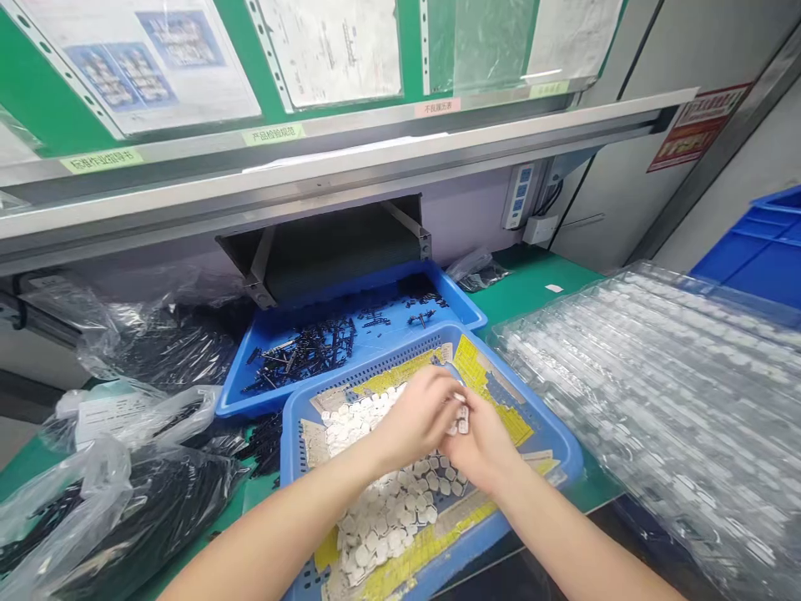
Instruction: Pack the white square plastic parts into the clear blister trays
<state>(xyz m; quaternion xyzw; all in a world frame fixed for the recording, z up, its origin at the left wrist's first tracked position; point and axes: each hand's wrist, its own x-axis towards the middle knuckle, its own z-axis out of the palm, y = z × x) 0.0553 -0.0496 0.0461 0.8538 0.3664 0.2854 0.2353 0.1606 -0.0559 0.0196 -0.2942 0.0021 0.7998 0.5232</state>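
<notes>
My left hand [425,411] and my right hand [479,441] meet above a blue basket [560,434]. Several small white plastic pieces [461,420] show between them, lying against the curled fingers of my right hand. The fingers of my left hand are bent over and close round the edge of these pieces, and its fingertips are partly hidden. Below both hands, many loose white pieces [391,522] cover the bottom of the basket. Yellow and brown tape lines the basket's inner sides.
Behind the basket, a blue tray [400,332] holds black plastic parts [319,351] under a chute [338,250]. Clear bags of black parts [150,501] crowd the left. Stacked clear trays [657,392] with white pieces stand at the right. A metal shelf edge [350,179] crosses above.
</notes>
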